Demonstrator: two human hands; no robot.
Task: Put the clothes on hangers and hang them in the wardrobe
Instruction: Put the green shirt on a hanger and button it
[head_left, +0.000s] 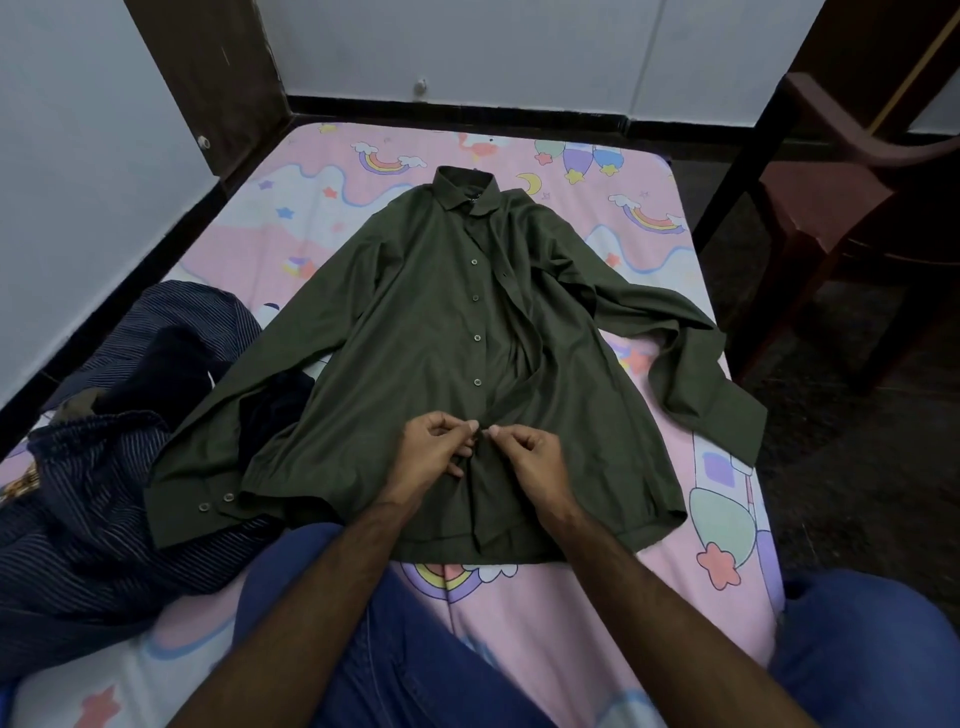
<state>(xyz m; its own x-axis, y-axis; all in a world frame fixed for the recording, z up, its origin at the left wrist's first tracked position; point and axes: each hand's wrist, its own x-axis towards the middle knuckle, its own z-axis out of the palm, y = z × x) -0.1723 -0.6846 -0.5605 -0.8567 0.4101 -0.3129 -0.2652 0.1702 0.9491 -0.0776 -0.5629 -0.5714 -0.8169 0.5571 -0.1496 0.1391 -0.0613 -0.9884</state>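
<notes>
Green shirt (415, 332) lies front-up and spread flat across the middle of the bed (545, 623), its hem toward the near edge and its collar toward the far edge, with the person's blue-trousered knees at the near edge on either side. Both hands work at the lower part of the button placket: the left hand (434, 447) has its fingers curled and its thumb and forefinger pinching the fabric edge, and the right hand (524, 452) does the same from the other side, fingertips of the two hands almost meeting over the placket. So each grip is closed on the shirt's cloth. Above the hands the front is open, one panel folded back beside a row of pale buttons running up to the collar. The shirt's left-side sleeve stretches toward the near left corner, its buttoned cuff lying just beside a heap of dark striped clothes (104, 467) piled along the left edge of the bed; a dark piece of that heap shows between sleeve and body. The other sleeve bends out to the right edge, its cuff folded back. Beyond the right edge stands a brown chair (841, 208), and pale wardrobe doors (467, 47) rise behind the far edge.
</notes>
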